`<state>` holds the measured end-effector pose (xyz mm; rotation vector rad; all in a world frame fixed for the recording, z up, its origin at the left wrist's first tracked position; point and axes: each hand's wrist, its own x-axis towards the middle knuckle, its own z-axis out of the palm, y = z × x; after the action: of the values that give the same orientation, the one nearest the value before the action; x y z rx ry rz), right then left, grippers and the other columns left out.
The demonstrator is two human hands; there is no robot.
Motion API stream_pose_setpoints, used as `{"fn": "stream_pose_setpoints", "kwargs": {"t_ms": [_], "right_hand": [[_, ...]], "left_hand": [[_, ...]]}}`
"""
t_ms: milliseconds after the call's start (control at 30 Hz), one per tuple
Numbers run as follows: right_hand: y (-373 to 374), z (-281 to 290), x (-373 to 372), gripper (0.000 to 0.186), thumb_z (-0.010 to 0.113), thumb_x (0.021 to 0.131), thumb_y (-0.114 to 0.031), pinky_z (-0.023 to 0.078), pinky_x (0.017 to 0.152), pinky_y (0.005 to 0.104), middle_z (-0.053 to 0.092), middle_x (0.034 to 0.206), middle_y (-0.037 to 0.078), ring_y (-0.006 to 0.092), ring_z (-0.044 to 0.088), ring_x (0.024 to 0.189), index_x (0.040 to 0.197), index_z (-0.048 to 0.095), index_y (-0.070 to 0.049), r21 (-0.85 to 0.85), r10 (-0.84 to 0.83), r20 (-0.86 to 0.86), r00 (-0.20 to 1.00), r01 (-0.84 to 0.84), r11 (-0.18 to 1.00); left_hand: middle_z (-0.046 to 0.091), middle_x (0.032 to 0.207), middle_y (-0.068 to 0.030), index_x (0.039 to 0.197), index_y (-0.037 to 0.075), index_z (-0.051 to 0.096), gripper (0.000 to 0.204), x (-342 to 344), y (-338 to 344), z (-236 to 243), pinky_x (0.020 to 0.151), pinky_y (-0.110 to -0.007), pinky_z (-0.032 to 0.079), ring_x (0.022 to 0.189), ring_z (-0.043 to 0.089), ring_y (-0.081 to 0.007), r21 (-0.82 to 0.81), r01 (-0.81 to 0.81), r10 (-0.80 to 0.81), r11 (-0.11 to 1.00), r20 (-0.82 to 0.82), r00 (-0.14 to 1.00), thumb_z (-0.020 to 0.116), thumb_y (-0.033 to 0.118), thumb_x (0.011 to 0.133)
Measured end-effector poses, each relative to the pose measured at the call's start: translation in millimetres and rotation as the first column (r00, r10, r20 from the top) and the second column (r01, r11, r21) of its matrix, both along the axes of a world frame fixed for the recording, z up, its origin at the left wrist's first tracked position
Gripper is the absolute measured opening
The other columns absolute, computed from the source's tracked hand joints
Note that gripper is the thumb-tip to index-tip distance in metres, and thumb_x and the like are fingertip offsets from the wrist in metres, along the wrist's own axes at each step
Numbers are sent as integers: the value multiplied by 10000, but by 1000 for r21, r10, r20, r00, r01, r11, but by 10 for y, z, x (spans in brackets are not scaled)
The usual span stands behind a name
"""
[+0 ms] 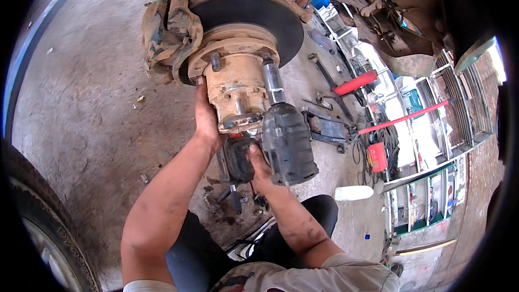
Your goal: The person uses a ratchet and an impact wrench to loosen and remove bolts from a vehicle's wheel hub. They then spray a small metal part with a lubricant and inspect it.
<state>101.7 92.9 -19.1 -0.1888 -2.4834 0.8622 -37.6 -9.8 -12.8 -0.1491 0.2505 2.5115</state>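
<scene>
A dusty tan wheel hub (236, 78) stands in front of a dark brake disc (251, 19), with a muddy brake caliper (167, 38) on its left. My left hand (207, 116) grips the hub's left side; its other fingers are hidden behind the hub. In my right hand (261, 168) is the handle of a black cordless impact wrench (290, 143). The wrench points away from me, and its silver socket (273, 82) sits over a stud at the hub flange's right. Another wheel stud (215, 62) stands bare on the flange's left.
A tire (46, 221) stands at the lower left. Right of the hub are a floor jack (327, 128) with a red handle, a red cylinder (355, 83), a red box (377, 157) and a white bottle (354, 193). Tools (232, 200) lie on the floor below the wrench.
</scene>
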Motion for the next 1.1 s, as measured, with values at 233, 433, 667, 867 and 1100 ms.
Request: {"fn": "stream_pose_setpoints", "kwargs": {"t_ms": [233, 433, 667, 867, 1100], "right_hand": [[-100, -157, -56, 350, 619, 891, -192, 433, 743, 315, 564, 910, 87, 184, 535, 814, 1159, 504, 3, -409, 78, -75, 994, -102, 907], [57, -319, 15, 368, 646, 862, -91, 425, 904, 360, 577, 1125, 147, 258, 559, 1003, 1188, 531, 36, -426, 17, -3, 1000, -17, 905], [-22, -178, -12, 217, 634, 886, -180, 446, 673, 286, 564, 795, 38, 130, 529, 717, 1009, 534, -31, -273, 20, -41, 999, -31, 962], [-99, -256, -49, 254, 649, 867, -171, 441, 663, 289, 545, 783, 44, 142, 519, 707, 1035, 515, -35, -654, 25, -7, 1000, -23, 756], [-25, -331, -14, 342, 656, 873, -168, 466, 738, 338, 611, 933, 88, 198, 580, 823, 1149, 539, -4, -706, 63, -46, 997, -77, 704]], "left_hand": [[512, 1306, -116, 1359, 136, 425, 704, -8, 1, -61, 982, -499, 396, 1165, 505, -317, 41, 36, -35, 998, -29, 999, 344, 657, 891], [511, 1307, -119, 1359, 133, 425, 698, -10, 8, -65, 982, -499, 397, 1167, 502, -321, 69, 43, -43, 997, 9, 999, 332, 651, 899], [515, 1303, -119, 1353, 136, 432, 691, -7, 3, -27, 984, -499, 395, 1169, 501, -319, 58, 33, -34, 998, 16, 999, 327, 648, 901], [529, 1286, -116, 1351, 130, 434, 699, 5, -14, -5, 961, -494, 419, 1139, 525, -315, 52, 59, -60, 997, 34, 998, 323, 653, 901], [533, 1277, -115, 1351, 136, 436, 702, 9, 1, -19, 969, -485, 415, 1139, 528, -310, 19, 32, -32, 999, -8, 999, 322, 659, 898]]}}
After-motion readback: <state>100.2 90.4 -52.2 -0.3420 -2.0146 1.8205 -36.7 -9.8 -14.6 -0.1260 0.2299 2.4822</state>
